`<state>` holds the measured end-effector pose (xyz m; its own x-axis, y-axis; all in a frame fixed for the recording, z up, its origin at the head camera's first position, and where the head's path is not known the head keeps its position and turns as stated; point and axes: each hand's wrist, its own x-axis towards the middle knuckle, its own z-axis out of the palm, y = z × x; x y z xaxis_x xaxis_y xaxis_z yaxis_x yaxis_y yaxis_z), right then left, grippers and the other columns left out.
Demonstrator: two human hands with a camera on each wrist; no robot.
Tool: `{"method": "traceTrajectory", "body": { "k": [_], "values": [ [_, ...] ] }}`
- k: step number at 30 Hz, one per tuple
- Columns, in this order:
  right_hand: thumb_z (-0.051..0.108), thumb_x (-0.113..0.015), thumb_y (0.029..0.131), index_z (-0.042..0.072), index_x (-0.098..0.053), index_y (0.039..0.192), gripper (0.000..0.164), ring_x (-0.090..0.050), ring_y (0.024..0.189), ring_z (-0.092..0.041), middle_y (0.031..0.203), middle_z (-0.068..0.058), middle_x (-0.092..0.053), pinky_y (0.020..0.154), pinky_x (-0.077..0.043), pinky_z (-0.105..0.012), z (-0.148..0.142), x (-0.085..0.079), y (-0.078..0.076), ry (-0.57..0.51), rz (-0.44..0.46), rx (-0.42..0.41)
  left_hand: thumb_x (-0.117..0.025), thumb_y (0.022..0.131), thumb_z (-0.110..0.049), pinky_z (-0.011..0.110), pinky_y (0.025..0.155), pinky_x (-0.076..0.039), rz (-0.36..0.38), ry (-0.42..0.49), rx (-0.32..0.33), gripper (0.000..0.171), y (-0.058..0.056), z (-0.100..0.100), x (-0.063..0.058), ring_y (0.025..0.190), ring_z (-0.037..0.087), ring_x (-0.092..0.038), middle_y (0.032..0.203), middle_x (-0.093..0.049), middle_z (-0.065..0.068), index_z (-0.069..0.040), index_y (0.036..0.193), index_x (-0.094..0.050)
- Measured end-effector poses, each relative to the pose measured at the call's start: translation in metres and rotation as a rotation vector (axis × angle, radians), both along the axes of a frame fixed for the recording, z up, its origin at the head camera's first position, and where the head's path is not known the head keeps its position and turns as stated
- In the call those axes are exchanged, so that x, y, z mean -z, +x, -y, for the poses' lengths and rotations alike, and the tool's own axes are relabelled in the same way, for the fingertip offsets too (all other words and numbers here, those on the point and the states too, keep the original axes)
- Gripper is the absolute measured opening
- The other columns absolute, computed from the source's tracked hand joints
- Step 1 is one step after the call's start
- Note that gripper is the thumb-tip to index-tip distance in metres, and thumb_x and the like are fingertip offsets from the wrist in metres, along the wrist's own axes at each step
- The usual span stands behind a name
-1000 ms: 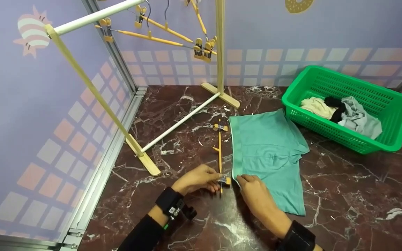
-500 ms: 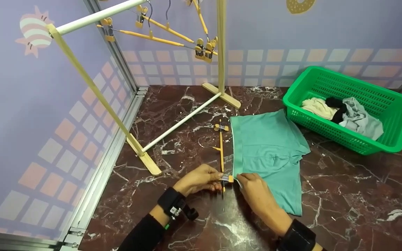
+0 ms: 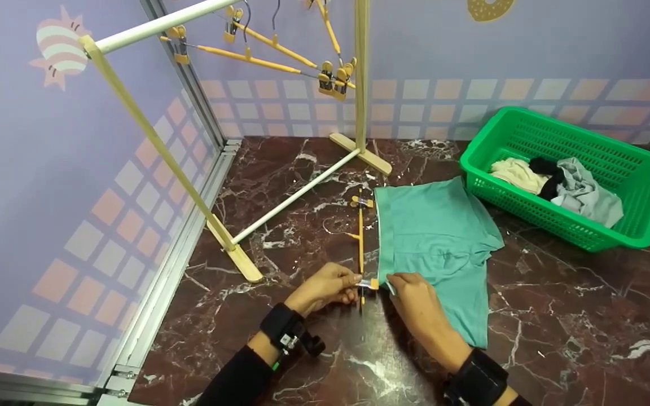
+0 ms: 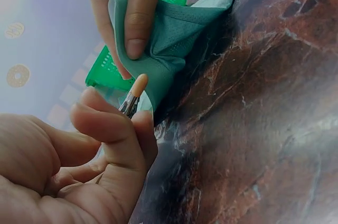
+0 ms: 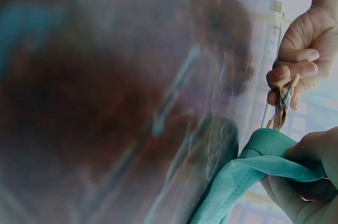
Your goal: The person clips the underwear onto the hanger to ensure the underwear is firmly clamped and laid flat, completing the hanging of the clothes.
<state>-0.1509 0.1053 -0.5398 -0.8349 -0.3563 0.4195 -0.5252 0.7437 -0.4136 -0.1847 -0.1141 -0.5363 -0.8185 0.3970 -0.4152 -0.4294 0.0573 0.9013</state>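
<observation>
Teal boxer briefs lie spread on the marble-patterned surface, waistband to the left. My right hand pinches the near corner of the waistband, thumb on one side; in the left wrist view this corner of the briefs is bent up off the surface. Beside the waistband lies a yellow clip hanger, its hook pointing left. Its near clip is pinched by my left hand. In the right wrist view the clip has its tips right at the waistband edge. The far clip is by the waistband's other end.
A wood and white drying rack stands at the left, with several clip hangers on its top bar. The green basket at the back right holds crumpled cream, black and grey clothes. Patterned walls border the surface.
The near clip, held by my left hand, has come closer to the waistband and now meets its edge in the head view. My right hand has raised the waistband corner slightly.
</observation>
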Motion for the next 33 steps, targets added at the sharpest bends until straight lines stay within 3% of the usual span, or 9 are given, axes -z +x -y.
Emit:
{"method": "traceTrajectory", "body": {
  "k": [9,18,24,29,33],
  "values": [
    [-0.010,-0.082,0.074,-0.005,-0.073,0.102,0.029,-0.070,0.092,-0.036,0.099,-0.019,-0.073,0.084,-0.061,-0.046,-0.0020,-0.0018,-0.0041,-0.010,-0.020,0.019,-0.055,0.104,-0.005,0.015,0.054,-0.051,0.014,0.008,-0.018,0.024,-0.0017,-0.0021,0.0014,0.061,0.010,-0.056,0.072,-0.062,0.007,0.017,0.108,-0.062],
    [-0.010,-0.086,0.068,-0.001,-0.073,0.095,0.031,-0.069,0.088,-0.034,0.095,-0.016,-0.073,0.079,-0.061,-0.046,-0.0017,-0.0033,-0.0076,-0.019,-0.047,0.014,-0.054,0.104,-0.005,0.014,0.052,-0.048,0.020,0.077,-0.074,0.020,-0.0005,-0.0049,0.0027,0.060,0.009,-0.053,0.073,-0.060,0.007,0.014,0.101,-0.061],
    [-0.006,-0.089,0.066,0.001,-0.076,0.092,0.030,-0.068,0.086,-0.033,0.093,-0.014,-0.074,0.082,-0.060,-0.045,0.0024,-0.0017,-0.0052,0.051,0.027,-0.025,-0.054,0.104,-0.005,0.014,0.051,-0.048,0.014,0.100,-0.081,0.019,0.0008,-0.0042,0.0054,0.058,0.008,-0.053,0.070,-0.060,0.006,0.012,0.097,-0.062],
    [-0.002,-0.087,0.071,0.007,-0.078,0.087,0.020,-0.069,0.084,-0.032,0.090,-0.009,-0.075,0.081,-0.060,-0.047,0.0051,0.0006,-0.0018,0.103,0.082,-0.026,-0.055,0.104,-0.005,0.015,0.052,-0.049,0.015,0.096,-0.076,0.019,0.0019,-0.0030,0.0053,0.059,0.008,-0.054,0.070,-0.060,0.005,0.010,0.095,-0.062],
    [-0.008,-0.082,0.072,0.005,-0.078,0.088,0.021,-0.069,0.081,-0.031,0.088,-0.010,-0.076,0.075,-0.061,-0.045,0.0039,-0.0027,-0.0031,0.081,0.042,0.022,-0.055,0.104,-0.005,0.015,0.053,-0.049,0.020,0.114,-0.065,0.020,0.0015,-0.0025,0.0047,0.060,0.009,-0.053,0.072,-0.059,0.006,0.013,0.097,-0.060]
  ]
}}
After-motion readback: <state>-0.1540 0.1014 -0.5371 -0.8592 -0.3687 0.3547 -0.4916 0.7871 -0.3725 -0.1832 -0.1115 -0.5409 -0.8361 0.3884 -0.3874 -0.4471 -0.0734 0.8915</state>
